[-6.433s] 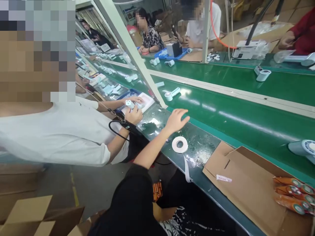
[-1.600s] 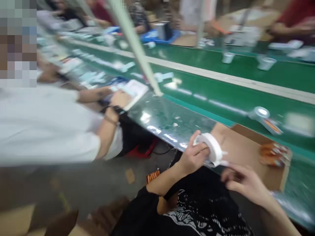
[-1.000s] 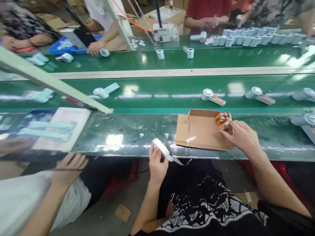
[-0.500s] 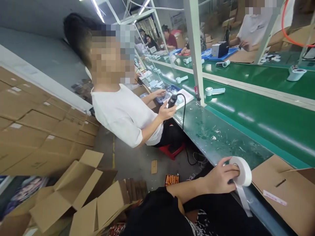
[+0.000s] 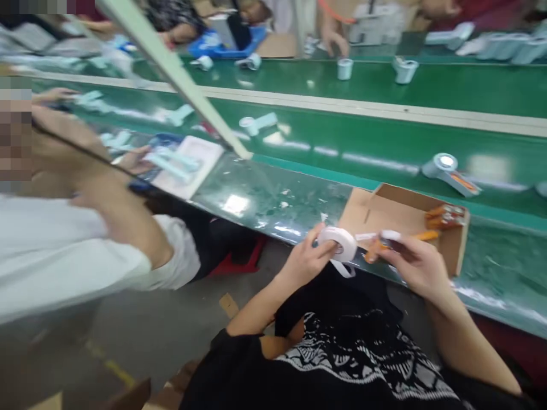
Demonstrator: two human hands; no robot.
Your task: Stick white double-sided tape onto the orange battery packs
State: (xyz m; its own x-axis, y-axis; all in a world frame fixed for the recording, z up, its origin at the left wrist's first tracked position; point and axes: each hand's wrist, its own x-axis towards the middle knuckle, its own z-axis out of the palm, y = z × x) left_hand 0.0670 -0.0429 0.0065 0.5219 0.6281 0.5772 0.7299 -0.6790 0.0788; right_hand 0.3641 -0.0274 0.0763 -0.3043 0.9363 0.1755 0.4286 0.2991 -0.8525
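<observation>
Your right hand [image 5: 412, 262] has come back pinching an orange piece [image 5: 399, 241], blurred; your left hand [image 5: 308, 262] still grips the tape roll [image 5: 339, 244]. More orange pieces [image 5: 444, 214] lie in the cardboard box [image 5: 401, 212].

I count one white roll of tape [image 5: 341, 244] and one open brown cardboard box [image 5: 401, 213]. One pale blue round-headed device [image 5: 444, 169] lies on my nearest green belt [image 5: 384, 145].

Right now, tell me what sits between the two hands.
In the head view, between the left hand and right hand: the white tape roll in the left, an orange cell in the right.
</observation>
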